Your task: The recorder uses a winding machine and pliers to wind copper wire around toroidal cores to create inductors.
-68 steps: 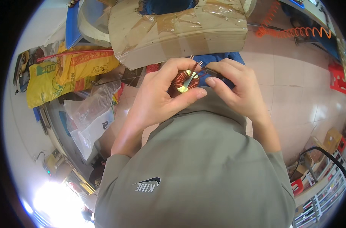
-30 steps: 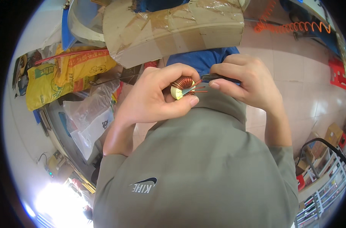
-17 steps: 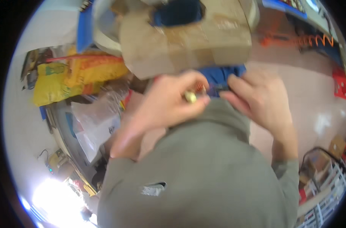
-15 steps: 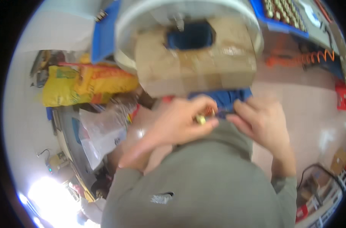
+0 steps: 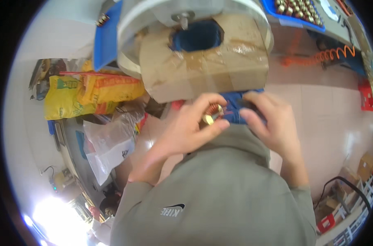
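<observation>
My left hand (image 5: 185, 128) is closed around a copper-wound coil (image 5: 213, 109) with yellow end pieces, held between thumb and fingers just in front of my body. Fine wire ends seem to stick out of the coil toward the right. Beside it, a short gap away, my right hand (image 5: 280, 122) is curled with its thumb facing the coil. A dark, slim object shows between that thumb and the fingers; its kind cannot be made out.
Ahead stands a taped cardboard box (image 5: 203, 76) with a dark opening, set in a round white basin-like housing (image 5: 127, 41). Blue trays flank it; the right tray (image 5: 293, 20) holds several coils. Yellow bags (image 5: 65, 96) and a clear plastic bag (image 5: 110, 151) lie left. An orange coiled hose (image 5: 330, 53) hangs right.
My hands have drawn apart a little, the right one away from the coil. The coil has shifted slightly left and up in view, and the whole view has moved a little.
</observation>
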Motion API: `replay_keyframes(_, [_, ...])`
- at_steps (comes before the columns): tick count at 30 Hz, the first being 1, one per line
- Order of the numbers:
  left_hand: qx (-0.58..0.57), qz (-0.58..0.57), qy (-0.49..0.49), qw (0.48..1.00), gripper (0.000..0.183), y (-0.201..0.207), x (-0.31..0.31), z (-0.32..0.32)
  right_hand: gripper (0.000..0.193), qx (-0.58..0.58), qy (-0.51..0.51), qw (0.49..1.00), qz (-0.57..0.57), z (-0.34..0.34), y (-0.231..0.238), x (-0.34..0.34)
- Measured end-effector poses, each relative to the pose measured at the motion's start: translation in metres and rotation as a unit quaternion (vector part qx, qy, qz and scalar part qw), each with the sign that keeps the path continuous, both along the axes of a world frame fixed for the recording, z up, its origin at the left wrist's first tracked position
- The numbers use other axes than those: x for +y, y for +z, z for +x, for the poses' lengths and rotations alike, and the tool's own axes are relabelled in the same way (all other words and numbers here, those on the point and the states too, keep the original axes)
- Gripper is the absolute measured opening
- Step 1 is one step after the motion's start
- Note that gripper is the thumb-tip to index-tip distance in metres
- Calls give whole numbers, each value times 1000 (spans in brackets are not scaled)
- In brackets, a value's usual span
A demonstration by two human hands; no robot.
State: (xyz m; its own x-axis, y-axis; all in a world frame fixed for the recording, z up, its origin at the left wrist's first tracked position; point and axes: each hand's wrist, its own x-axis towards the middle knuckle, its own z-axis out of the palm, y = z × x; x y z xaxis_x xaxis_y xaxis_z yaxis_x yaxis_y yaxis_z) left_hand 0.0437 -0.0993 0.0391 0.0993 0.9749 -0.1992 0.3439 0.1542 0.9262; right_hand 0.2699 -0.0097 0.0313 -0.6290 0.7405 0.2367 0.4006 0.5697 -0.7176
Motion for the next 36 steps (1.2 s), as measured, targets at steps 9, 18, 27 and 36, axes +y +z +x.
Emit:
replay_keyframes(9, [-64, 10, -17, 998, 40, -7, -3, -3, 22, 39, 14, 994, -100, 2, -19, -10])
replay_keyframes(18, [18, 22, -46, 999, 43, -6, -7, 3, 22, 19, 68, 997, -42, -3, -24, -17])
replay_keyframes(27, [49, -20, 22, 998, 36, 1, -9, 11, 26, -49, 14, 991, 125, -6, -22, -28])
replay_keyframes(36, [19, -31, -14, 999, 36, 6, -7, 7, 21, 37, 52, 998, -2, -7, -32, -20])
